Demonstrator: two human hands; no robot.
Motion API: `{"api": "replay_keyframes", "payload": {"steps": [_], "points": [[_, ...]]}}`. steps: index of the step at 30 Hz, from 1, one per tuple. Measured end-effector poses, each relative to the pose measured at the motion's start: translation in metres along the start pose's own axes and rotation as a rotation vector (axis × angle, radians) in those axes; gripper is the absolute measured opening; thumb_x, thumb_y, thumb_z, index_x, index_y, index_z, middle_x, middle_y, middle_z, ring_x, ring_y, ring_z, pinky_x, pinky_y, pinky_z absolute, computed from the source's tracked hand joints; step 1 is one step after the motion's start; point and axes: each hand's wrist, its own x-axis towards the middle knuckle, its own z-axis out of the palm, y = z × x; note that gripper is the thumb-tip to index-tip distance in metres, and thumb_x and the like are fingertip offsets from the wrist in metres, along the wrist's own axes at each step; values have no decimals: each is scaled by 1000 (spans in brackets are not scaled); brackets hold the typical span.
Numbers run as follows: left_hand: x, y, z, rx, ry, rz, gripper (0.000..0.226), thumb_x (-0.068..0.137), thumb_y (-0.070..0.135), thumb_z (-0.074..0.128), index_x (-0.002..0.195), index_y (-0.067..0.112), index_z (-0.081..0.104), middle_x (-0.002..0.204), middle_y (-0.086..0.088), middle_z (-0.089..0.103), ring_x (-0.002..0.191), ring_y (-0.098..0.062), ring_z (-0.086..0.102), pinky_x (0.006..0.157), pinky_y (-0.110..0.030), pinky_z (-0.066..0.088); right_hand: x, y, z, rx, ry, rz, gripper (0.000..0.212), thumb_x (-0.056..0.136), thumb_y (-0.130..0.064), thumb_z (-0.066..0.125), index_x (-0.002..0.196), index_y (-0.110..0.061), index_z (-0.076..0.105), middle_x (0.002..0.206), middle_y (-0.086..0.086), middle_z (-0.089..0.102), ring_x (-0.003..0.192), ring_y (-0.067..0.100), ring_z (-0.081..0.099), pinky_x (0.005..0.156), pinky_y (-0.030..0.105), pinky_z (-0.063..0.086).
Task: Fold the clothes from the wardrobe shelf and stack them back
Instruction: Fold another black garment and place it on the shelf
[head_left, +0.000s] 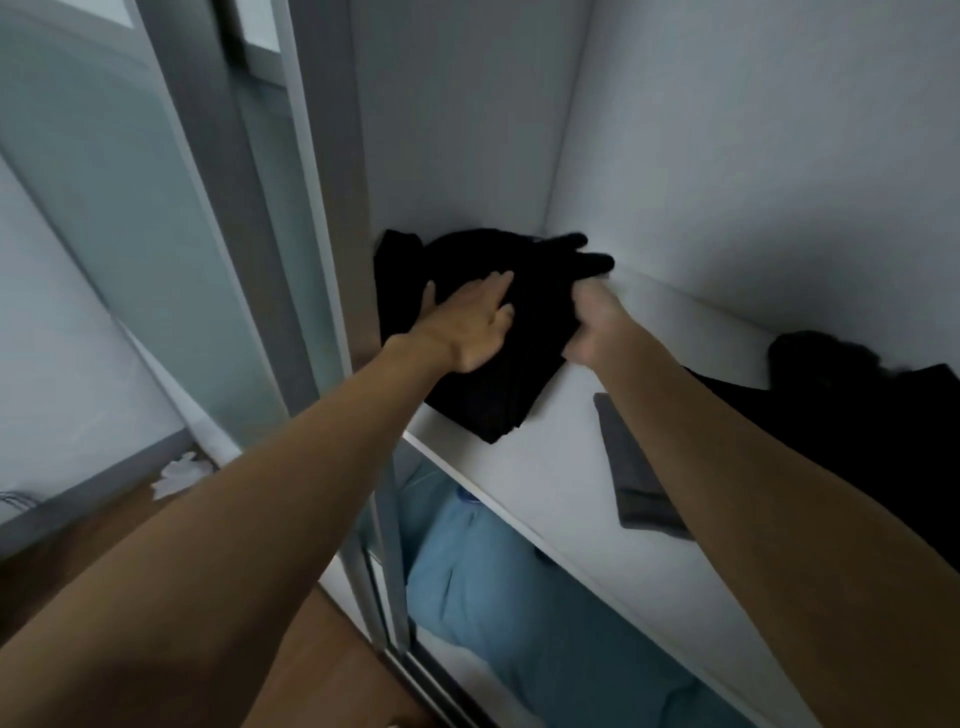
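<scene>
A black garment (498, 384) lies at the far left of the white wardrobe shelf (550, 467), against the side wall. My left hand (467, 325) rests flat on top of it with straight fingers. My right hand (597, 322) grips the garment's right edge with curled fingers. Part of the black cloth bunches up behind the hands toward the back corner. A folded grey garment (634, 478) lies on the shelf under my right forearm. A heap of dark clothes (857, 395) sits further right on the same shelf.
A sliding wardrobe door frame (322, 260) stands just left of the shelf. Blue fabric (509, 592) fills the compartment below. Wooden floor (93, 540) and a white crumpled item (179, 473) lie to the lower left.
</scene>
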Motion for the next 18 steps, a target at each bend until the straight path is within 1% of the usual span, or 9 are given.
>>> {"api": "replay_keyframes", "payload": {"steps": [1,2,4,6,8,10,13,15,18], "points": [[6,2,7,32,4,-14,59,105,33,27,159,27,6,167,3,9,153,-17,10,120,-58,-5,4,-4,-3,20,51,-17,25,99,-10,38,90,-5,61,69,10,71,63,18,71,57,26,56],[13,9,8,28,19,-20,62,102,30,33,159,26,7,167,2,11,152,-20,14,119,-62,-3,8,-7,-10,28,121,-57,21,94,-8,39,82,-8,56,60,6,65,52,16,64,49,23,52],[27,24,-2,28,39,-30,68,96,26,46,156,27,15,162,-2,24,145,-29,28,114,-69,11,15,-19,-23,27,202,-140,16,89,-13,42,87,-10,57,81,8,67,70,23,67,59,29,57],[38,27,-14,134,34,-43,68,91,25,56,151,26,23,156,-5,33,140,-33,32,109,-69,20,23,-26,-24,-68,201,-175,24,91,-22,48,109,-13,61,105,9,65,90,28,66,62,34,58],[46,20,-18,264,-5,-82,73,89,23,61,152,24,23,155,-8,30,142,-35,26,111,-65,19,30,-28,-21,-280,181,-203,52,93,-26,60,143,-22,45,123,4,57,105,25,61,63,34,55],[48,14,-15,322,-25,-124,71,88,22,62,150,21,28,152,-12,30,138,-37,31,109,-57,28,38,-29,-18,-412,119,-221,72,90,-21,69,152,-25,33,128,0,53,111,23,58,70,36,53],[45,9,-7,296,130,-159,46,89,19,59,133,13,48,135,-15,46,120,-38,51,86,-42,38,45,-29,-19,-535,65,-201,43,86,-10,73,127,-15,60,120,5,66,105,23,66,77,36,57],[41,9,-6,290,221,-160,35,89,17,57,124,13,56,127,-15,55,114,-38,56,83,-39,40,48,-29,-23,-570,52,-179,18,86,-3,72,98,-14,64,109,9,69,94,20,67,80,37,58],[39,17,-21,175,397,-84,31,85,9,57,116,12,61,119,-15,61,104,-38,60,77,-36,43,48,-28,-28,-527,25,-181,24,88,10,61,85,-14,60,93,7,65,84,18,63,79,37,57]]}}
